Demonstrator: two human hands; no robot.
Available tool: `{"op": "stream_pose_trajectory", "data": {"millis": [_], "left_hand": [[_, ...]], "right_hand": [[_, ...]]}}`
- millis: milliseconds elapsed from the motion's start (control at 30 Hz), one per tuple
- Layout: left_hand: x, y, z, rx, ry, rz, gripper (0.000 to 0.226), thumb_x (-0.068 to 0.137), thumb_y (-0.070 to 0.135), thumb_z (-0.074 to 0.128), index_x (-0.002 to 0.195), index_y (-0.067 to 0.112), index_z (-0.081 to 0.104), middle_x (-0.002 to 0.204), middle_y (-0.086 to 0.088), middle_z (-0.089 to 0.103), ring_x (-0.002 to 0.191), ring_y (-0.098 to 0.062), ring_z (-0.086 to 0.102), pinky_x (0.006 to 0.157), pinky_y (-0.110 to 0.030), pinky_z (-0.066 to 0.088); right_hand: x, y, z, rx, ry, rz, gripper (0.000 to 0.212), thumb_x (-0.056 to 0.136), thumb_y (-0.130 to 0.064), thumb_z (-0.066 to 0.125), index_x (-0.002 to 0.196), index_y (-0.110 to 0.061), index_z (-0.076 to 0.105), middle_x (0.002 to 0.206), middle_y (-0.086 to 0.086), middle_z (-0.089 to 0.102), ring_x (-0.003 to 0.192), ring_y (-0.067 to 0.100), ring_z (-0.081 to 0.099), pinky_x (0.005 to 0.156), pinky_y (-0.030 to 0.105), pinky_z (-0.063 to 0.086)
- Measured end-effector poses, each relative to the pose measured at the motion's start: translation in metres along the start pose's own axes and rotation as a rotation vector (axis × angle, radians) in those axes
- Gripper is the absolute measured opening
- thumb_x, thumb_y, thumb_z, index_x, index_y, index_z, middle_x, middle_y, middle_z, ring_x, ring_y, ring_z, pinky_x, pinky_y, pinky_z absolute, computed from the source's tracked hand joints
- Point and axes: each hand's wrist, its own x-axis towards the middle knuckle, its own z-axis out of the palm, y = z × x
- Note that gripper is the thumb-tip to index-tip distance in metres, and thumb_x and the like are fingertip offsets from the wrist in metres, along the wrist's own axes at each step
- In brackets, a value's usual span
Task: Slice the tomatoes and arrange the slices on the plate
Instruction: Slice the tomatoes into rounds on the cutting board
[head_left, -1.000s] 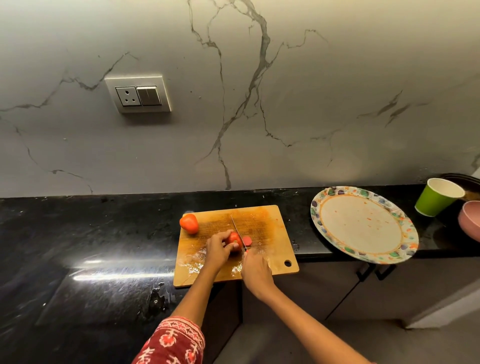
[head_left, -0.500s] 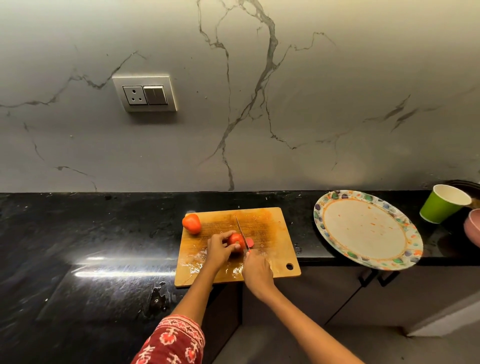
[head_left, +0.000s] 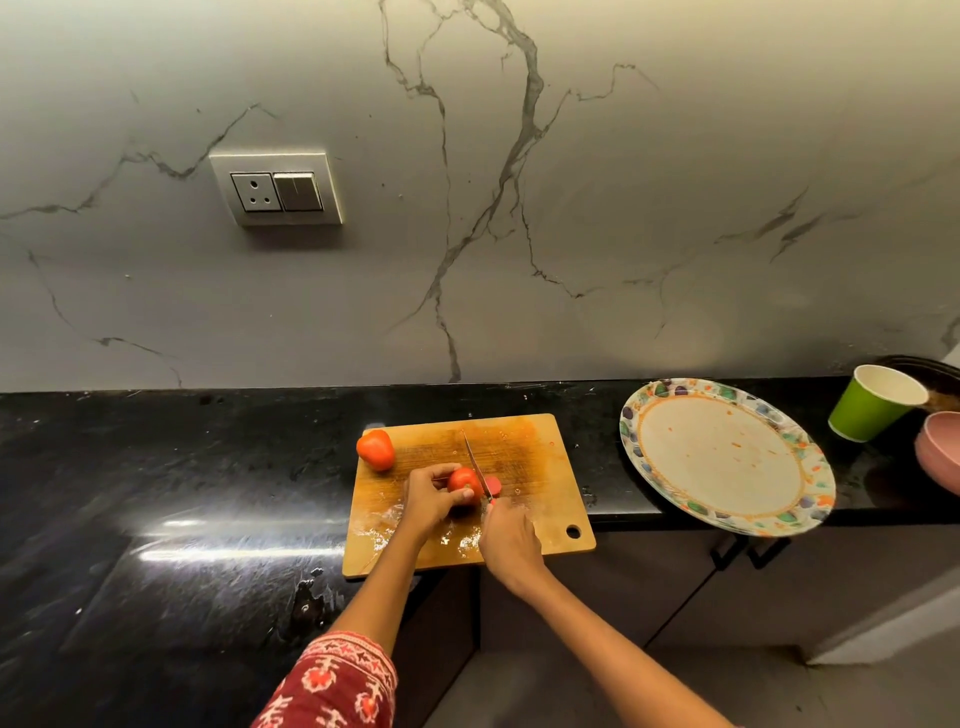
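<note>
- On the cutting board (head_left: 540, 467), the left hand (head_left: 428, 496) grips a tomato (head_left: 464, 482) near its middle.
- The right hand (head_left: 506, 540) clasps a knife (head_left: 475, 465), blade against the tomato; one slice (head_left: 493, 486) lies beside it.
- Risk: left fingertips sit close to the blade, and the wet board could let the tomato slip.
- The plate (head_left: 810, 467), by the counter's right front edge, holds no slices.

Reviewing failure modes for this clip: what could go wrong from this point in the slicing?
1. The left hand grips the tomato right beside the knife blade; its fingers could get nicked.
2. The cutting board looks wet near the hands, so the tomato might slip.
3. The plate seems to overhang the counter edge; loading slices could tip it.
</note>
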Motion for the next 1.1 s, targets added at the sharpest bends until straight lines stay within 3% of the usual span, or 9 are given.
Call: {"op": "stream_pose_trajectory", "data": {"millis": [133, 400, 600, 800, 933, 1100], "left_hand": [[0.002, 0.0, -0.001, 0.036, -0.014, -0.01, 0.04, 0.07, 0.007, 0.077, 0.103, 0.013, 0.057, 0.118, -0.007, 0.056, 0.109, -0.021, 0.05, 0.087, -0.033, 0.047], [0.002, 0.004, 0.001, 0.05, 0.008, 0.051, 0.034, 0.072, 0.005, 0.075, 0.102, 0.01, 0.059, 0.117, -0.008, 0.058, 0.104, -0.015, 0.05, 0.073, -0.016, 0.041], [0.002, 0.009, 0.001, 0.086, 0.014, 0.084, 0.03, 0.072, 0.005, 0.075, 0.099, 0.008, 0.062, 0.112, -0.01, 0.061, 0.104, -0.017, 0.052, 0.081, -0.023, 0.043], [0.001, 0.007, 0.003, 0.14, 0.039, 0.102, 0.026, 0.072, 0.009, 0.076, 0.096, 0.011, 0.064, 0.106, -0.005, 0.063, 0.107, -0.02, 0.052, 0.085, -0.025, 0.038], [0.003, 0.008, 0.003, 0.14, 0.042, 0.093, 0.029, 0.073, 0.009, 0.076, 0.099, 0.01, 0.064, 0.111, -0.008, 0.062, 0.112, -0.024, 0.052, 0.095, -0.04, 0.045], [0.001, 0.007, 0.006, 0.17, 0.04, 0.09, 0.029, 0.073, 0.009, 0.075, 0.1, 0.01, 0.064, 0.111, -0.009, 0.062, 0.113, -0.024, 0.049, 0.092, -0.03, 0.042]], "right_hand": [[-0.001, -0.002, 0.002, -0.013, -0.015, 0.02, 0.031, 0.102, -0.021, 0.029, 0.122, -0.006, 0.048, 0.118, 0.013, 0.058, 0.11, 0.028, 0.057, 0.078, 0.031, 0.042], [0.002, 0.002, 0.004, -0.013, -0.02, 0.018, 0.031, 0.102, -0.023, 0.028, 0.123, -0.007, 0.046, 0.118, 0.013, 0.057, 0.11, 0.028, 0.055, 0.08, 0.033, 0.042], [0.007, -0.001, 0.008, 0.002, -0.008, 0.023, 0.027, 0.101, -0.017, 0.031, 0.12, -0.007, 0.047, 0.116, 0.011, 0.059, 0.107, 0.026, 0.056, 0.076, 0.03, 0.042], [0.02, -0.01, 0.004, 0.092, -0.016, -0.017, 0.035, 0.098, -0.016, 0.041, 0.132, -0.009, 0.038, 0.118, 0.013, 0.058, 0.107, 0.026, 0.058, 0.082, 0.032, 0.047], [0.013, 0.003, 0.011, 0.0, 0.006, -0.039, 0.027, 0.101, -0.017, 0.032, 0.123, -0.007, 0.044, 0.114, 0.012, 0.059, 0.105, 0.026, 0.056, 0.075, 0.03, 0.043], [0.023, -0.004, 0.008, 0.068, 0.0, -0.04, 0.031, 0.1, -0.017, 0.036, 0.129, -0.008, 0.041, 0.115, 0.012, 0.059, 0.103, 0.026, 0.059, 0.077, 0.031, 0.046]]}}
